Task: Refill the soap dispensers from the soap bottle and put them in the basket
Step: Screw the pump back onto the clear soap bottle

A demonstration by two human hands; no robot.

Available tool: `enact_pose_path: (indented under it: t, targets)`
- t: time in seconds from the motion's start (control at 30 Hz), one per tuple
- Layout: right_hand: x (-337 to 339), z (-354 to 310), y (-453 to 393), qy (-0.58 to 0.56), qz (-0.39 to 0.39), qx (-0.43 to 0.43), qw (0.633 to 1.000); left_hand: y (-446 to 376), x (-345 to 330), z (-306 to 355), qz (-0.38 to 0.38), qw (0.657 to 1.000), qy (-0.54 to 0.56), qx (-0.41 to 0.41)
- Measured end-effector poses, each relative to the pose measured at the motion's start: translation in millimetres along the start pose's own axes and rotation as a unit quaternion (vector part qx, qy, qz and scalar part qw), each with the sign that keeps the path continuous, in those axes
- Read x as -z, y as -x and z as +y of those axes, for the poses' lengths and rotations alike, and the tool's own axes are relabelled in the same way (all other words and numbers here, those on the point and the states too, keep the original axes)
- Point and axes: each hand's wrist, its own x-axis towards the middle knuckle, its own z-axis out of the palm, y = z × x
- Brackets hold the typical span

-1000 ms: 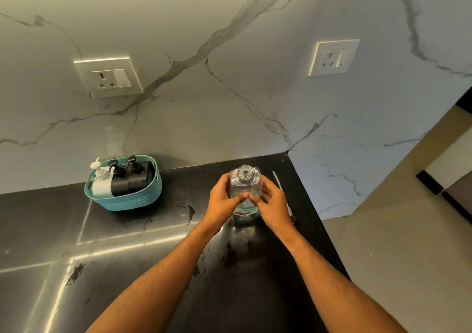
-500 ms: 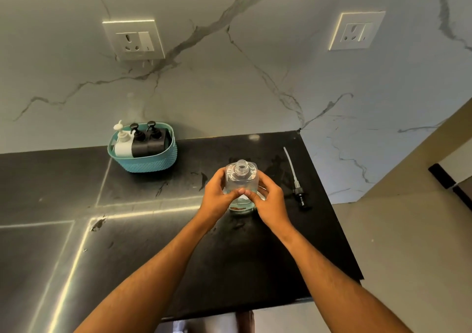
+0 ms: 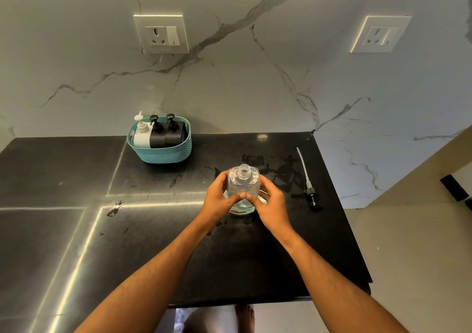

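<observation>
Clear square dispenser bottle (image 3: pixel 244 192) standing upright on the black table (image 3: pixel 153 230), neck open, a little bluish liquid low inside. Left hand (image 3: pixel 219 201) and right hand (image 3: pixel 270 205) both clamped round its sides, thumbs nearly meeting in front. Pump head with dip tube (image 3: pixel 307 182) lying flat, off to the right, apart from the bottle. Teal basket (image 3: pixel 163 151) at the back left, already carrying three pump dispensers. No refill bottle in view. Best kept level and steady, mouth unobstructed; pump to be fetched only once filled.
</observation>
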Motion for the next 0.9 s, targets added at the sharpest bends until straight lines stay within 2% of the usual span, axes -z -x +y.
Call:
enact_pose_path:
  t: [0.37,0.63,0.9]
  targets:
    - [14,5,-2,0.020,-0.030,-0.001,0.999,0,1,-4,-0.013,1.000,-0.012,0.000]
    - [59,21,-14,0.143,0.073,-0.008,0.987,-7,1,-13,-0.021,0.999,-0.024,0.027]
    - [92,38,-19,0.292,0.170,-0.011,0.941,-9,-1,-14,-0.012,0.999,-0.013,0.039]
